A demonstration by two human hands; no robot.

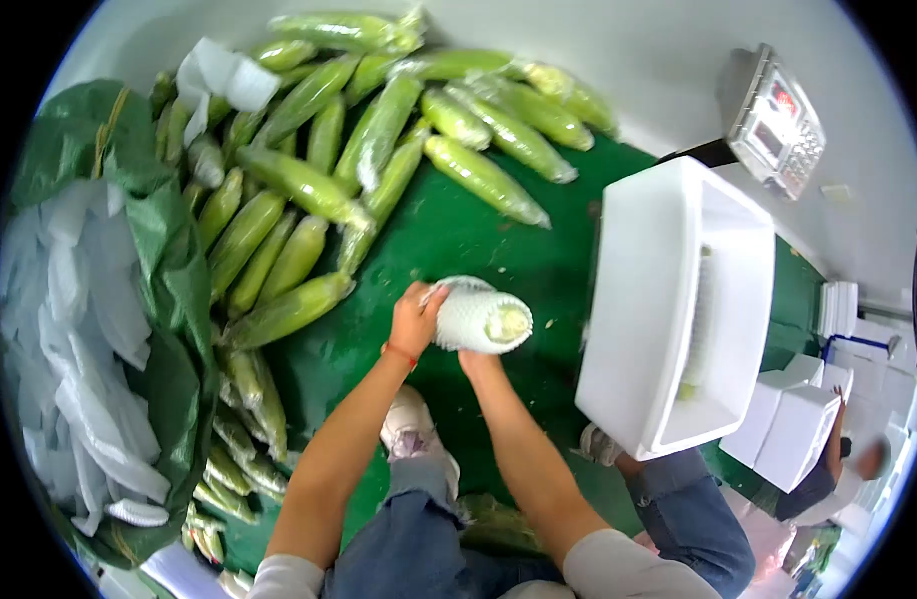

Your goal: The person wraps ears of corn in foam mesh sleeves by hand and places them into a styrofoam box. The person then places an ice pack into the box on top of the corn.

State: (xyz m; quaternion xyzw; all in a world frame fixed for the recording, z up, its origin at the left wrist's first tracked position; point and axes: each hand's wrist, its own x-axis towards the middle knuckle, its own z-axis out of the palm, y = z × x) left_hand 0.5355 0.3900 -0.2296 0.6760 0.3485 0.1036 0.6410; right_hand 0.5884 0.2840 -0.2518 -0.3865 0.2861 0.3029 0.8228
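A corn cob in a white foam net sleeve (483,317) is held up in front of me, its pale end facing right. My left hand (416,317) has its fingers closed round the sleeve's left side. Under the sleeve, my right hand (478,361) touches its lower edge; most of its fingers are hidden behind the wrapped cob. To the right stands a white foam box (638,309) with a net-sleeved cob (700,319) inside. Plastic-wrapped green corn cobs (304,185) lie heaped beyond my left hand, on the green surface (448,235).
At the far left is a green sack (164,290) full of white foam sleeves (89,329). A scale display (778,125) stands behind the box. More white boxes (788,419) and another person (843,474) are at the right.
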